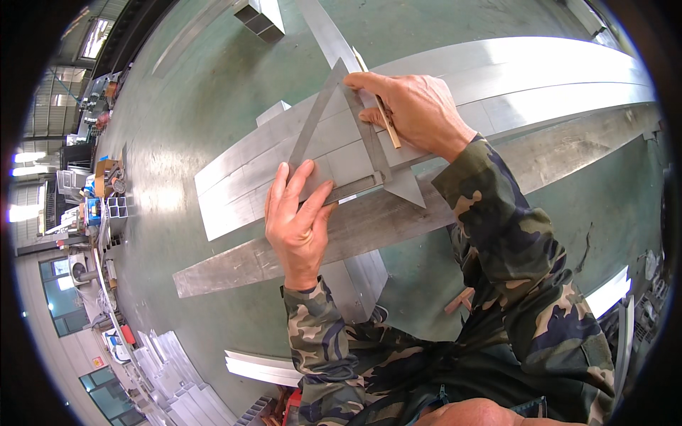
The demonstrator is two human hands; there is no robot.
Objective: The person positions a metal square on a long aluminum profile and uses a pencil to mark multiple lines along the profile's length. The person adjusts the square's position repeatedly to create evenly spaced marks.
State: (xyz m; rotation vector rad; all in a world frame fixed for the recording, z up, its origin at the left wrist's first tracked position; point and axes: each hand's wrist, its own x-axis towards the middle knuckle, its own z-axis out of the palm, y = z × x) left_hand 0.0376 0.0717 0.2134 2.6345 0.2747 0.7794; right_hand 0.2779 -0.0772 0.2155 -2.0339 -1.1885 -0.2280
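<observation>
A grey metal triangle square [316, 128] lies across long silvery metal profiles [231, 177]. My left hand [297, 224] holds the square's near left corner, its fingertips on the metal and its thumb low at the edge. In my right hand [419, 110] is a wooden pencil [389, 126], slanting along the square's right leg. The right index fingertip and thumb reach to that leg. Under the square, a narrower flat metal piece [406, 188] crosses the profiles, its pointed end sticking out toward me. The pencil's far tip shows beside the far strip [323, 32].
A worn flat metal beam [220, 273] runs along the near side of the profiles. Below it stands a box-shaped metal support [355, 277]. A rectangular tube [261, 20] is at the far side. Stacked metal lengths [174, 383] lie lower left on the green floor [167, 149].
</observation>
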